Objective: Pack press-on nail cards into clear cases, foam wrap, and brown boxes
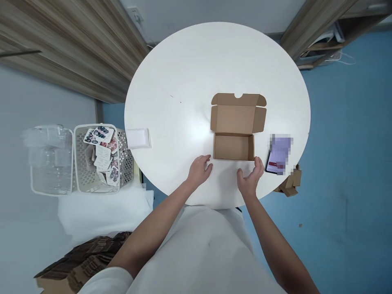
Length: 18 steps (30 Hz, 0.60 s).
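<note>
On the round white table (171, 69) stands a brown cardboard box (231, 148). Its lid (234, 118) lies folded back away from me, side flaps spread, and the inside looks bare. My left hand (199, 171) rests just left of the box's near corner, fingers apart and holding nothing. At the near right corner is my right hand (251, 177), thumb and fingers spread, its fingertips close to the box edge; whether they touch it I cannot tell.
A phone (272, 162), partly blurred, lies right of the box. Thin white packets (138, 139) sit at the table's left edge. Beyond are a white basket (125, 163) of carded hair ties and a bin of clear plastic (50, 163). Folded cardboard (289, 183) is below, right.
</note>
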Each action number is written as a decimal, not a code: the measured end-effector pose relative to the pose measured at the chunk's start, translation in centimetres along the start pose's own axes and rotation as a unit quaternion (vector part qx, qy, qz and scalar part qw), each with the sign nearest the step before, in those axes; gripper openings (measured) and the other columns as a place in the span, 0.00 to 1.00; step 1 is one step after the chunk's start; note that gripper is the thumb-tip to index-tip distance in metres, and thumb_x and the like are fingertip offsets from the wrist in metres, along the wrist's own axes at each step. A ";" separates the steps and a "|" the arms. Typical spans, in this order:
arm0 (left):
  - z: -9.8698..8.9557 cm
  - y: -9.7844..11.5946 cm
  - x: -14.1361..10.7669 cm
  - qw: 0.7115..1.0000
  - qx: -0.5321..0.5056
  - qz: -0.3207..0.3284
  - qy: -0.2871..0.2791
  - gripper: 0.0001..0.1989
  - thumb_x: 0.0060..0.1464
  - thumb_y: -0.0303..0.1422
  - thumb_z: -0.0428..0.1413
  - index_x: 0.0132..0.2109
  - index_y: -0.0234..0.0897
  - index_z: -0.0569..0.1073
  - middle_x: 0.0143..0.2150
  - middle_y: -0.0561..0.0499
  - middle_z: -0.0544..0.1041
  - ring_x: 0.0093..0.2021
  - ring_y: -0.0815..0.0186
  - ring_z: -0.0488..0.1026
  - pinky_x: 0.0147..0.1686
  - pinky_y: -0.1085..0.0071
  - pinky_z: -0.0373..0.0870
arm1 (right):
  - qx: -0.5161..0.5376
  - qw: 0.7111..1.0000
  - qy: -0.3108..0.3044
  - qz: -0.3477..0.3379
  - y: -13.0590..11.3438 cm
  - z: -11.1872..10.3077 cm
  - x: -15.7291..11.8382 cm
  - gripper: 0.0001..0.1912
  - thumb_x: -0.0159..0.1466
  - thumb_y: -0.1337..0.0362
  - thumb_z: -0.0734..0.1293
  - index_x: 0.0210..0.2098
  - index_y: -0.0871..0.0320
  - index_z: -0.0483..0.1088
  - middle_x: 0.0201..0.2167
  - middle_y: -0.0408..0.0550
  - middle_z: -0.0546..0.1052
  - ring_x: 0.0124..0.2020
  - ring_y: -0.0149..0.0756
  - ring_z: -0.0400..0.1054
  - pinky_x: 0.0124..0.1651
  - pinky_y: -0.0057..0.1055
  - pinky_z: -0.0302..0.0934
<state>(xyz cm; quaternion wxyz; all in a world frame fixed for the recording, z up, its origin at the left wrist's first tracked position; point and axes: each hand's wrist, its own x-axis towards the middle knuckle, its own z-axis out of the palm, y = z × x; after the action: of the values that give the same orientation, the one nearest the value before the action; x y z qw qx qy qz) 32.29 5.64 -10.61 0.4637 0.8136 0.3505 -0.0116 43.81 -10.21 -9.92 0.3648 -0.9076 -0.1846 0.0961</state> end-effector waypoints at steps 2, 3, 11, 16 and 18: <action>-0.7 -0.5 -0.7 1.000 -0.004 -0.001 0.002 0.18 0.52 0.31 0.50 0.51 0.39 0.66 0.41 0.48 0.72 0.40 0.62 0.69 0.43 0.62 0.67 | -0.023 0.998 0.041 -0.043 -1.4 0.0 -0.9 0.37 0.55 0.62 0.61 0.60 0.58 0.40 0.60 0.59 0.44 0.62 0.51 0.38 0.57 0.55 0.43; -1.3 -0.9 -1.1 1.000 -0.003 -0.003 0.008 0.17 0.52 0.31 0.50 0.51 0.40 0.66 0.41 0.48 0.72 0.40 0.62 0.68 0.43 0.62 0.66 | -0.030 0.996 0.056 -0.067 -2.1 0.2 -1.3 0.39 0.54 0.62 0.61 0.60 0.58 0.38 0.60 0.60 0.42 0.62 0.52 0.37 0.57 0.56 0.43; -10.4 -7.6 -3.6 0.958 0.046 -0.083 0.271 0.27 0.52 0.39 0.52 0.56 0.35 0.57 0.58 0.38 0.54 0.60 0.52 0.50 0.57 0.53 0.48 | 0.071 0.950 -0.229 -0.198 -11.7 8.3 -2.8 0.23 0.58 0.63 0.60 0.54 0.50 0.56 0.52 0.51 0.62 0.55 0.44 0.55 0.55 0.49 0.53; -15.9 -11.4 -2.3 0.938 -0.030 -0.154 0.310 0.33 0.53 0.42 0.49 0.62 0.37 0.46 0.65 0.40 0.43 0.65 0.53 0.38 0.60 0.54 0.42 | 0.147 0.902 -0.401 -0.064 -18.1 15.0 -2.5 0.30 0.58 0.55 0.61 0.58 0.47 0.52 0.58 0.47 0.58 0.56 0.42 0.54 0.54 0.44 0.56; -17.0 -12.4 -1.5 0.939 -0.076 -0.161 0.296 0.32 0.55 0.42 0.48 0.63 0.38 0.46 0.65 0.42 0.46 0.65 0.56 0.40 0.61 0.57 0.42 | 0.174 0.878 -0.445 -0.018 -19.8 16.8 -2.3 0.31 0.57 0.53 0.62 0.59 0.46 0.51 0.60 0.47 0.55 0.57 0.43 0.53 0.54 0.44 0.56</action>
<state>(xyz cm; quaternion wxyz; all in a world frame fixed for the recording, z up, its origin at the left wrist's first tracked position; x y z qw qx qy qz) 18.76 21.81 -9.60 0.3912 0.6754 0.5982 0.1813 31.31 12.60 -8.02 0.3979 -0.6872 -0.3237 0.5144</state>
